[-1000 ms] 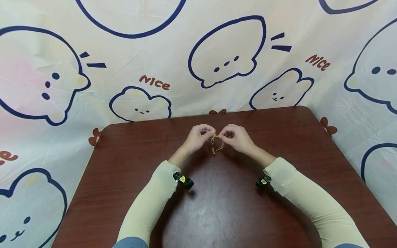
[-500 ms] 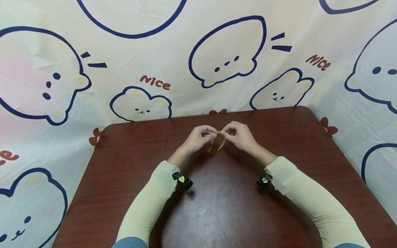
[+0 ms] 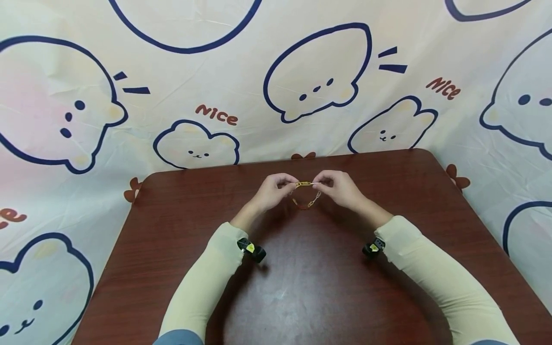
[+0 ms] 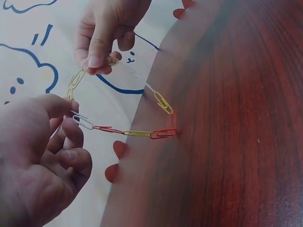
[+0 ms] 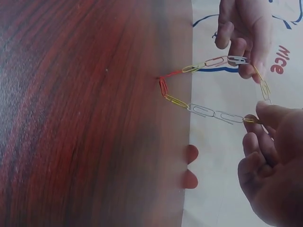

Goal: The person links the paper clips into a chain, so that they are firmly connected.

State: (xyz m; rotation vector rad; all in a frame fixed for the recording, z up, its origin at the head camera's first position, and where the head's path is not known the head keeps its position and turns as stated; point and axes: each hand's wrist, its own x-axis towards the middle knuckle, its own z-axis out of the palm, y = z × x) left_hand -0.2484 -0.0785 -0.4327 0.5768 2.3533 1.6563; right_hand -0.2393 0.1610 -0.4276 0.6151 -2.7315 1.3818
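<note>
A chain of linked paper clips (image 4: 137, 133) in yellow, red and white hangs as a loop between my two hands, over the far part of the table. With thumb and forefinger my left hand (image 3: 272, 191) pinches the chain near a yellow and a white clip. Opposite it, my right hand (image 3: 338, 188) pinches the chain at a white clip beside yellow ones. A yellow paper clip (image 5: 265, 89) spans the short gap between the fingertips. At the bottom of the loop hang red paper clips (image 5: 163, 87). My fingertips hide the links they hold.
The dark red-brown wooden table (image 3: 284, 287) reaches under both forearms, its far edge just beyond my hands. Behind it hangs a pale cloth (image 3: 250, 72) with cartoon drawings. Black wrist cameras (image 3: 252, 250) sit on both wrists.
My hands have moved apart, the right hand shifting to the right. The yellow clips between the fingertips now stretch out in a line, and the hanging loop has widened.
</note>
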